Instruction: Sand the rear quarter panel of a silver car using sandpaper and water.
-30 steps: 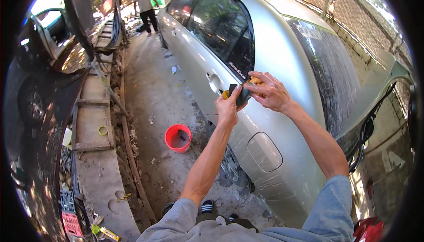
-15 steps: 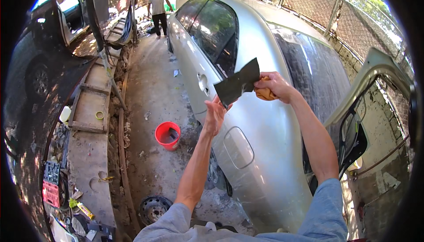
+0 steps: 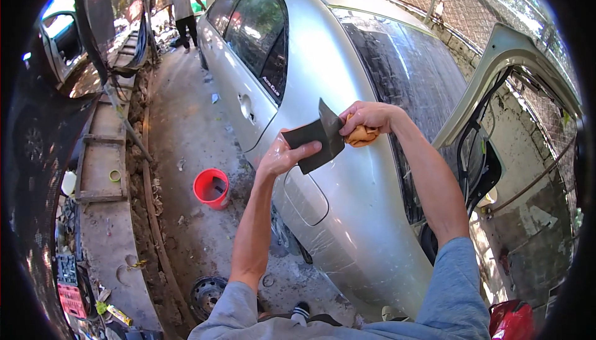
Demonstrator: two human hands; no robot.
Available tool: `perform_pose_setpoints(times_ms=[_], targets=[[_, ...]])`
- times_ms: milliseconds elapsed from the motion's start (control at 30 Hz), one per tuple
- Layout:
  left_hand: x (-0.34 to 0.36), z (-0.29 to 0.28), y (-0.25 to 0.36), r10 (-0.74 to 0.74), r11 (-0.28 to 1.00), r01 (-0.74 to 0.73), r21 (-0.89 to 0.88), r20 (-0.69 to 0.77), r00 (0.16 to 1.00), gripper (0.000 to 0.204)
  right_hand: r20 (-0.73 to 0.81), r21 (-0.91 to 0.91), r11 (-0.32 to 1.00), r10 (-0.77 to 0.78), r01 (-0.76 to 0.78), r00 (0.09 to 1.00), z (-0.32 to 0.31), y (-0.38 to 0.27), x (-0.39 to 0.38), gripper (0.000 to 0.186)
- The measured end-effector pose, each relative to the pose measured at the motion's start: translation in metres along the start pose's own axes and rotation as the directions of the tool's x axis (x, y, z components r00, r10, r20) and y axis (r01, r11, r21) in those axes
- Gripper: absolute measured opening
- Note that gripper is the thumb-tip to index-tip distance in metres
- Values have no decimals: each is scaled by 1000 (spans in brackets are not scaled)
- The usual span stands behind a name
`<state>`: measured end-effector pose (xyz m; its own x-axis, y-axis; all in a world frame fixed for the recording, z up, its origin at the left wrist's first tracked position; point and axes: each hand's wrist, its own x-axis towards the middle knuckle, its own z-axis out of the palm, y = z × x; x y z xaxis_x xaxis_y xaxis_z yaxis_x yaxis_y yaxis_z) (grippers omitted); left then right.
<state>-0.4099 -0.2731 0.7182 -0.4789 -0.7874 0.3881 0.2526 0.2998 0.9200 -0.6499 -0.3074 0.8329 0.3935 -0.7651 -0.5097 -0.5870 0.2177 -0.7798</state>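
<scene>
Above the silver car's rear fender [image 3: 366, 216], I hold a dark grey sheet of sandpaper [image 3: 315, 141] between my two hands. My left hand [image 3: 279, 157] is closed on its left end, thumb lying across the face. My right hand [image 3: 374, 116] pinches the other end and also holds a crumpled orange cloth [image 3: 361, 136] in its fingers. A bend runs down the sheet, and its right part stands up to a point. Below my left hand is the fuel flap [image 3: 306, 198] of the car.
A red bucket [image 3: 211, 188] with a dark piece inside stands on the concrete at left. Near my feet lies a steel wheel rim [image 3: 208, 295]. The raised trunk lid [image 3: 518, 48] is at right. A person [image 3: 183, 8] stands at the far end beside the car.
My left hand has gone from loosely touching the sandpaper to gripping it, thumb on top. The sheet now has a sharper bend. The view has shifted, so the car and bucket sit further left.
</scene>
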Motion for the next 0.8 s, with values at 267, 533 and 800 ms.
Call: perform_pose_setpoints(times_ms=[267,533,800], targets=[[45,28,-47,381,689,50,723,-420,824,80,-373,303,907,-169,292,912,-51,-28,-10,25],[39,113,-121,348,601,4,799,-266,899,80,-329,-669,717,-49,-196,943,-26,-68,45,14],[118,0,-139,497,694,-140,706,-329,803,62,-136,-991,105,-833,-88,536,-70,-38,73,36]])
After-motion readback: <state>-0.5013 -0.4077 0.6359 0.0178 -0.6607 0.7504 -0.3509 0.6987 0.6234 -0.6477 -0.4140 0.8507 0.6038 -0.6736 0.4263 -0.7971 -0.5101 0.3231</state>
